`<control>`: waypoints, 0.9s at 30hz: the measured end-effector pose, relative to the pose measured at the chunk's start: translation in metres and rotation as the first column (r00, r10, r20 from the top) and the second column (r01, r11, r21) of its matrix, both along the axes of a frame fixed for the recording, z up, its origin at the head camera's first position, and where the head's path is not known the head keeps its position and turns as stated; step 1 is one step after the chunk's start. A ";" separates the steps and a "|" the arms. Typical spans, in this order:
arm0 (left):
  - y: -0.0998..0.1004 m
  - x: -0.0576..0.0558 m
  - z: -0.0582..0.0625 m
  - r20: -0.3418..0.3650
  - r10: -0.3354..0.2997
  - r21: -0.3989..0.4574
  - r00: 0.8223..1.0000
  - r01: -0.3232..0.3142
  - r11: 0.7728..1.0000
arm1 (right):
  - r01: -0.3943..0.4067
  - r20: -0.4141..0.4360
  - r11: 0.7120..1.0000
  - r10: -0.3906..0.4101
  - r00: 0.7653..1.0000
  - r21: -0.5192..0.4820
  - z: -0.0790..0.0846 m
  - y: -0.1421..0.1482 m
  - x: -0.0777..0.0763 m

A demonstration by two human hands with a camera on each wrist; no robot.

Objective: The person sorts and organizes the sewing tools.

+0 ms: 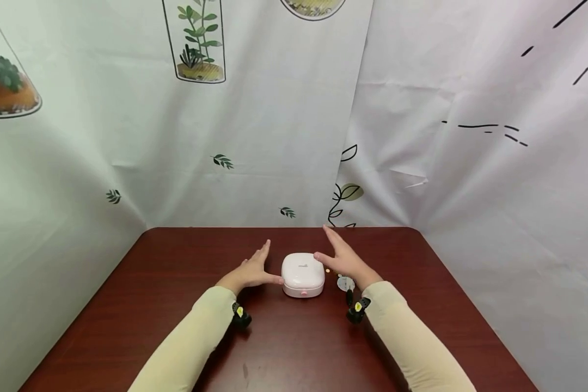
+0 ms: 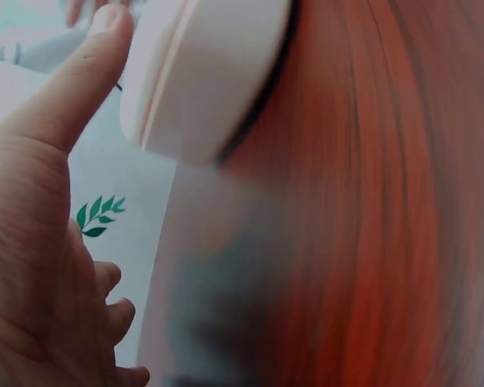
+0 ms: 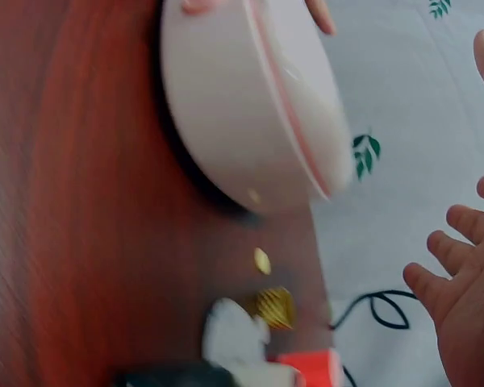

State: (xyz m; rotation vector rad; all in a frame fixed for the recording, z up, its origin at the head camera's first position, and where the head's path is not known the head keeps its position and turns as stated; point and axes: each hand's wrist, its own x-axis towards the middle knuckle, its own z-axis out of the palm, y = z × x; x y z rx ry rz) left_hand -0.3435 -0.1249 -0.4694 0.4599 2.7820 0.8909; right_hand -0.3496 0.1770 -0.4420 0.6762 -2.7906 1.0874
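A white box (image 1: 302, 271) with rounded corners, a lid and a pink latch (image 1: 304, 293) at its front stands closed on the table. To its left is my left hand (image 1: 252, 271), fingers extended and thumb tip right at the box's side. My right hand (image 1: 347, 261) is held on the other side, fingers spread, its thumb overlapping the lid's right edge in the head view. In the left wrist view the left thumb (image 2: 85, 76) lies alongside the box wall (image 2: 214, 81). The right fingers (image 3: 448, 250) are spread apart from the box in the right wrist view.
Right of the box lie a flat whitish piece (image 3: 230, 334), a gold ridged piece (image 3: 276, 308), a small yellowish bit (image 3: 262, 260) and a red thing (image 3: 313, 367). The dark red wooden table (image 1: 294, 348) ends at a hanging white printed cloth (image 1: 284, 120).
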 end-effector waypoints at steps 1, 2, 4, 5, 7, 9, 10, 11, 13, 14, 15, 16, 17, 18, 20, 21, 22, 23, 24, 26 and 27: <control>0.003 0.001 -0.002 0.006 -0.002 0.024 1.000 0.002 1.000 | -0.002 0.015 1.000 0.002 1.000 -0.009 -0.003 -0.003 0.002; 0.005 0.002 -0.003 0.007 -0.003 0.045 1.000 0.003 0.999 | 0.003 0.032 1.000 -0.002 0.999 -0.021 -0.006 -0.007 0.004; 0.009 0.004 -0.006 0.006 -0.004 0.062 1.000 0.003 0.998 | 0.015 0.056 0.999 -0.013 0.998 -0.048 -0.010 -0.013 0.007; 0.011 0.005 -0.007 -0.001 -0.003 0.065 1.000 0.003 0.998 | 0.024 0.064 0.998 -0.021 0.998 -0.059 -0.012 -0.016 0.008; 0.014 0.006 -0.010 -0.022 0.002 0.063 1.000 -0.001 0.998 | 0.048 0.080 0.996 -0.042 0.996 -0.081 -0.016 -0.020 0.011; 0.017 0.006 -0.014 -0.031 0.014 0.061 0.999 -0.012 0.998 | 0.071 0.095 0.991 -0.061 0.994 -0.109 -0.020 -0.024 0.014; 0.018 0.007 -0.016 -0.034 0.017 0.061 0.999 -0.015 0.998 | 0.081 0.104 0.989 -0.068 0.992 -0.122 -0.022 -0.026 0.015; 0.020 0.007 -0.018 -0.035 0.020 0.065 0.999 -0.017 0.998 | 0.093 0.115 0.987 -0.078 0.990 -0.133 -0.025 -0.027 0.016; 0.021 0.008 -0.023 -0.025 0.023 0.074 0.999 -0.021 0.997 | 0.113 0.133 0.981 -0.091 0.987 -0.160 -0.031 -0.029 0.018; 0.021 0.009 -0.024 -0.019 0.023 0.078 1.000 -0.021 0.997 | 0.120 0.144 0.977 -0.095 0.985 -0.173 -0.034 -0.031 0.018; 0.022 0.010 -0.025 -0.015 0.023 0.080 1.000 -0.021 0.997 | 0.129 0.156 0.974 -0.101 0.983 -0.185 -0.037 -0.032 0.018; 0.022 0.011 -0.027 -0.019 0.022 0.080 1.000 -0.021 0.997 | 0.138 0.166 0.971 -0.106 0.980 -0.194 -0.041 -0.033 0.018; 0.022 0.011 -0.028 -0.023 0.021 0.076 1.000 -0.020 0.997 | 0.144 0.171 0.968 -0.109 0.979 -0.205 -0.043 -0.034 0.019; 0.022 0.011 -0.030 -0.029 0.019 0.070 0.999 -0.017 0.997 | 0.151 0.178 0.965 -0.113 0.977 -0.214 -0.046 -0.035 0.019; 0.023 0.012 -0.032 -0.049 0.012 0.057 0.999 -0.010 0.998 | 0.159 0.185 0.960 -0.117 0.976 -0.232 -0.051 -0.037 0.021; 0.023 0.012 -0.033 -0.055 0.008 0.050 0.998 -0.005 0.999 | 0.158 0.187 0.956 -0.113 0.976 -0.246 -0.053 -0.037 0.021; 0.024 0.013 -0.034 -0.062 0.001 0.053 0.998 0.003 0.999 | 0.154 0.185 0.955 -0.108 0.977 -0.255 -0.055 -0.038 0.022; 0.025 0.013 -0.035 -0.065 -0.007 0.049 0.998 0.010 0.999 | 0.149 0.184 0.953 -0.102 0.978 -0.265 -0.057 -0.039 0.022; 0.025 0.013 -0.035 -0.069 -0.015 0.049 0.997 0.018 0.999 | 0.145 0.183 0.951 -0.096 0.978 -0.273 -0.059 -0.039 0.023; 0.026 0.014 -0.037 -0.077 -0.026 0.052 0.997 0.030 0.998 | 0.121 0.168 0.955 -0.076 0.983 -0.271 -0.061 -0.040 0.023; 0.027 0.014 -0.037 -0.080 -0.031 0.052 0.996 0.035 0.998 | 0.105 0.159 0.956 -0.062 0.985 -0.273 -0.063 -0.040 0.023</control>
